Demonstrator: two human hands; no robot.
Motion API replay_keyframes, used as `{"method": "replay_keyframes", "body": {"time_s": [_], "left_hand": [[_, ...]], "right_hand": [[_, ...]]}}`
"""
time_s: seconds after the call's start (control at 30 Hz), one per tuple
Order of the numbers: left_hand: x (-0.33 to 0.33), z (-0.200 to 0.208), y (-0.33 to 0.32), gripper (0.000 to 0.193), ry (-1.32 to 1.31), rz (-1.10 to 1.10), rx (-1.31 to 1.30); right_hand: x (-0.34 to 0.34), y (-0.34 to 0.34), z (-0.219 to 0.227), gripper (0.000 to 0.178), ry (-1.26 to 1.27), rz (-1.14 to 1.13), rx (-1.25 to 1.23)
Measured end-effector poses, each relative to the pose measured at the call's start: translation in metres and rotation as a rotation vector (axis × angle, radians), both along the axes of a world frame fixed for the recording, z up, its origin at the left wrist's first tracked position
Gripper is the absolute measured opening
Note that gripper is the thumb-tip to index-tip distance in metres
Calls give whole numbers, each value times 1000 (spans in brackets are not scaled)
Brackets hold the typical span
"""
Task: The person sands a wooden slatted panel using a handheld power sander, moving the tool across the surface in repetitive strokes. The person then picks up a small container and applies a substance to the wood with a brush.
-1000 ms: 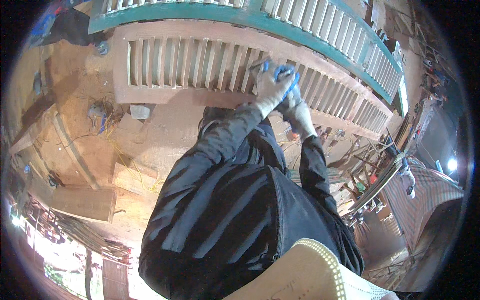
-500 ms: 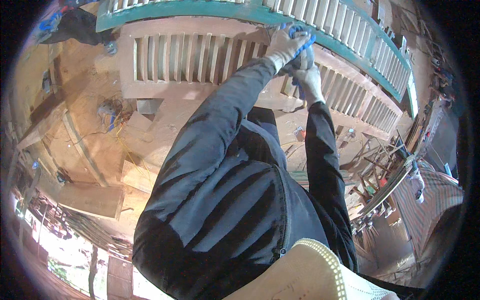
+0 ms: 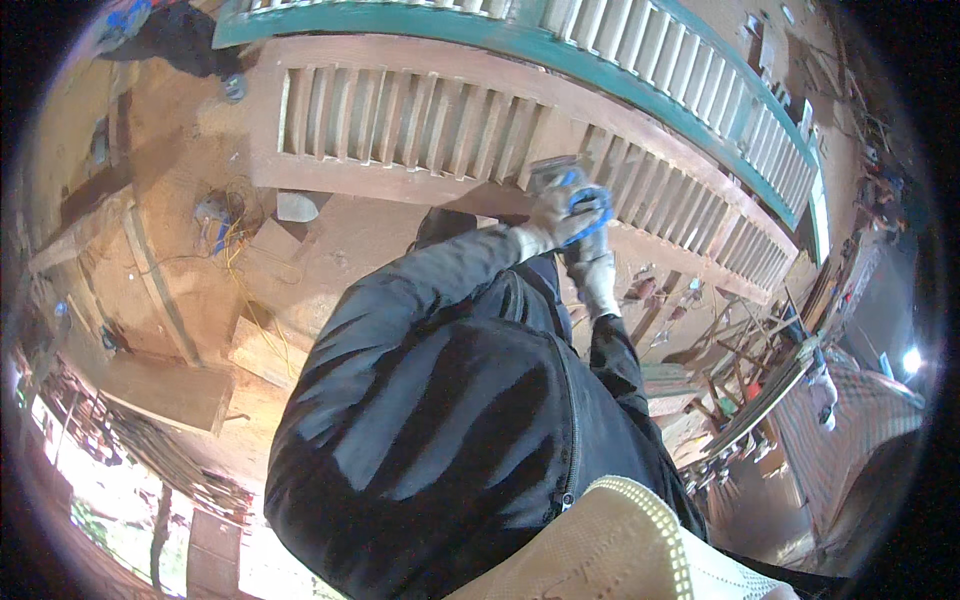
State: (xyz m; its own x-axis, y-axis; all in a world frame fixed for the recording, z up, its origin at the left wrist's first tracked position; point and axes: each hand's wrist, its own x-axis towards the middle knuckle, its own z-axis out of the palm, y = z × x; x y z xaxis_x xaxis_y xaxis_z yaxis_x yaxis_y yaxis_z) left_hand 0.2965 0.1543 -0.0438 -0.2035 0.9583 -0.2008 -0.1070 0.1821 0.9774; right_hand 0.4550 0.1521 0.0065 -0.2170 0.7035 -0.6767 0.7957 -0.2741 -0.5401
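The slatted panel (image 3: 556,130) over there looks like matt, dusty wood; the green frame (image 3: 520,32) seems smoothly painted, the jacket (image 3: 430,430) soft cloth.

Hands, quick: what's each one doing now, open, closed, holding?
Left hand: closed on the front part of a handheld tool, finger detail blurred.
Right hand: closed on the same tool, nearer the body.

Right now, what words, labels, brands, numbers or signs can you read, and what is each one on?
No text here reads clearly enough to quote.
Cream perforated fabric at the lower edge: faint script-like marks, too blurred to read.
Blue-and-grey handheld tool: blurred, no legible marking.
Reddish-brown louvred shutter: no lettering visible.
Teal-framed louvred shutter: no lettering visible.
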Motion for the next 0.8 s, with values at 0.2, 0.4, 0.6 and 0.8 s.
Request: {"method": "replay_keyframes", "body": {"time_s": [0.2,0.4,0.6,0.8], "left_hand": [[-48,23,95,36,-13,310,-145],[-149,9,72,24,-291,655,0],[-195,-5,-5,35,-523,808,153],[-177,-7,1,24,-588,967,88]], "right_hand": [[-72,121,22,48,-277,306,137],[-184,160,17,70,-226,728,186],[-245,70,31,69,-59,531,165],[-257,80,56,77,-245,658,59]]}}
